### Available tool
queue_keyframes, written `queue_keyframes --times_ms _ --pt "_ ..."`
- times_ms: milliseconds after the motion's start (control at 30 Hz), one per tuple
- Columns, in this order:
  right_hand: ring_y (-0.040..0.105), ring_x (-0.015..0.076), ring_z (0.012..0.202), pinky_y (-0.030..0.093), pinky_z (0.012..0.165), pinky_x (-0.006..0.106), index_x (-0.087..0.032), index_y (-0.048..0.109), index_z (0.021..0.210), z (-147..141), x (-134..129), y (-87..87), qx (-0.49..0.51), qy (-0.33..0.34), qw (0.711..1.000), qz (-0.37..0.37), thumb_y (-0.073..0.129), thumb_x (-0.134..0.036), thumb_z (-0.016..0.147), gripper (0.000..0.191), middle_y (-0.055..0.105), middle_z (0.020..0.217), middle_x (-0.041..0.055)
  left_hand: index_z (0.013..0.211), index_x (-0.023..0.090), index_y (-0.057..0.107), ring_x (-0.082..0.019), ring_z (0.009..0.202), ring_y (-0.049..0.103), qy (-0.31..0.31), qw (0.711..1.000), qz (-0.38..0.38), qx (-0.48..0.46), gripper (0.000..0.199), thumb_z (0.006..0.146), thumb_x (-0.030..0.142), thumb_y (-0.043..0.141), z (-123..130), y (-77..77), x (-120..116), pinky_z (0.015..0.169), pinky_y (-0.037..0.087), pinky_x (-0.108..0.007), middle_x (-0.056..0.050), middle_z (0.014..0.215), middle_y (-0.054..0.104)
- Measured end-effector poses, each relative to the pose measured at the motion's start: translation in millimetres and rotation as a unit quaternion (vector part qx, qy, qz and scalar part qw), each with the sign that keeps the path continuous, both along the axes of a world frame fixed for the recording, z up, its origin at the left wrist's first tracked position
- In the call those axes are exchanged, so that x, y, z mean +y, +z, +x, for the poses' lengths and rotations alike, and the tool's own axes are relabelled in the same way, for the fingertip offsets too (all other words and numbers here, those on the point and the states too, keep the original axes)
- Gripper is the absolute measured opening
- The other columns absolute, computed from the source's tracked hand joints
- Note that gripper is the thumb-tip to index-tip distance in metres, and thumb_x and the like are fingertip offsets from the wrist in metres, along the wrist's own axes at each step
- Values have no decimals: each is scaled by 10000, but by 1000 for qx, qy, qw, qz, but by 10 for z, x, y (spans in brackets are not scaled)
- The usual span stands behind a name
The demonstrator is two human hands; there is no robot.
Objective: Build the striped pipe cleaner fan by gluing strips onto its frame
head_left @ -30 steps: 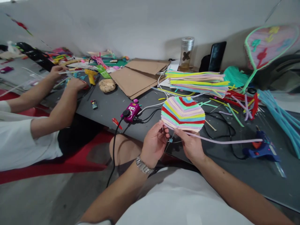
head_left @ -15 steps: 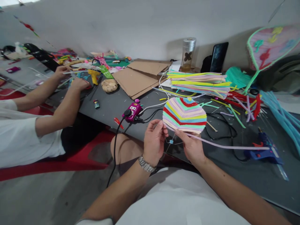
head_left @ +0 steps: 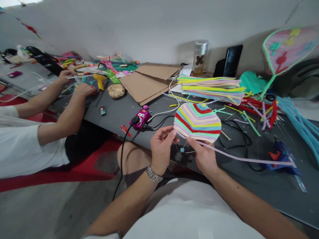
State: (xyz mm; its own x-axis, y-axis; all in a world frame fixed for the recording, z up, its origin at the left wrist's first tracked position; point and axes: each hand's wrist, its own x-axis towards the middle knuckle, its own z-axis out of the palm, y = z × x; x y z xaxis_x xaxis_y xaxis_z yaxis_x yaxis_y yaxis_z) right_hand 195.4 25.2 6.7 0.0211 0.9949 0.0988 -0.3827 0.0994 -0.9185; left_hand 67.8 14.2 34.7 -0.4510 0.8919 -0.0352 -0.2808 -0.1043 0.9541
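Observation:
A rounded panel of striped pipe cleaners (head_left: 196, 123), in red, yellow, mint, lilac and blue rows, is held up above the table's front edge. My left hand (head_left: 161, 146) is closed at its lower left corner, thumb and finger pinching a lilac pipe cleaner (head_left: 236, 158). That strand runs along the lower edge and trails right, over a blue glue gun (head_left: 281, 160). Gripping the panel's bottom from below is my right hand (head_left: 205, 156), thumb on the front, its other fingers mostly hidden. Thin wires with a small blue knot (head_left: 182, 150) show beneath the panel.
Behind the panel lies a bundle of pipe cleaners (head_left: 211, 89). A magenta power strip (head_left: 141, 119) with cords sits to the left, near cardboard sheets (head_left: 149, 81). A bottle (head_left: 200, 57) and phone (head_left: 233, 61) stand by the wall. A co-worker's hands (head_left: 84, 89) work at far left.
The panel has shifted slightly to the right. My left hand has moved a little left, and the lilac strand's trailing end sits lower across the glue gun.

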Motion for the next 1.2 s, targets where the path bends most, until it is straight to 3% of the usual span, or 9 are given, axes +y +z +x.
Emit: queue_keyframes --times_ms 367,533,700,1000,1200 --pt "764 224 1001 563 1048 390 -291 827 943 5 -4 -45 -6 10 1000 5 842 -288 825 119 824 1020 -11 848 161 670 -89 551 629 -9 1000 2 1 347 709 367 913 -28 -8 -12 554 526 -205 12 723 701" --pt "757 239 1033 565 1046 406 -275 826 1002 -5 -4 -14 -16 15 1000 7 832 -304 832 172 820 1046 14 885 155 709 -78 545 604 -18 1000 3 -1 337 713 365 908 -44 -18 -14 545 502 -199 13 720 692" --pt "755 238 1015 559 1052 401 -275 828 906 -8 -10 26 -14 12 1000 12 843 -295 818 91 820 1013 9 904 156 739 -72 540 586 -30 999 1 10 295 740 350 889 -70 -11 -12 538 479 -195 11 714 692" --pt "747 269 1051 538 1097 467 -262 831 933 5 -6 16 -31 18 999 4 841 -342 811 146 821 1011 26 862 154 758 -74 573 578 -50 999 -13 -13 301 712 370 906 -125 -27 14 576 477 -202 5 735 694" --pt "750 250 1006 561 1053 437 -262 800 788 -18 -10 10 5 24 999 -23 862 -343 786 102 813 936 4 812 159 754 -67 568 536 -61 998 -9 -28 301 699 387 915 -138 -12 39 576 442 -208 9 729 667"
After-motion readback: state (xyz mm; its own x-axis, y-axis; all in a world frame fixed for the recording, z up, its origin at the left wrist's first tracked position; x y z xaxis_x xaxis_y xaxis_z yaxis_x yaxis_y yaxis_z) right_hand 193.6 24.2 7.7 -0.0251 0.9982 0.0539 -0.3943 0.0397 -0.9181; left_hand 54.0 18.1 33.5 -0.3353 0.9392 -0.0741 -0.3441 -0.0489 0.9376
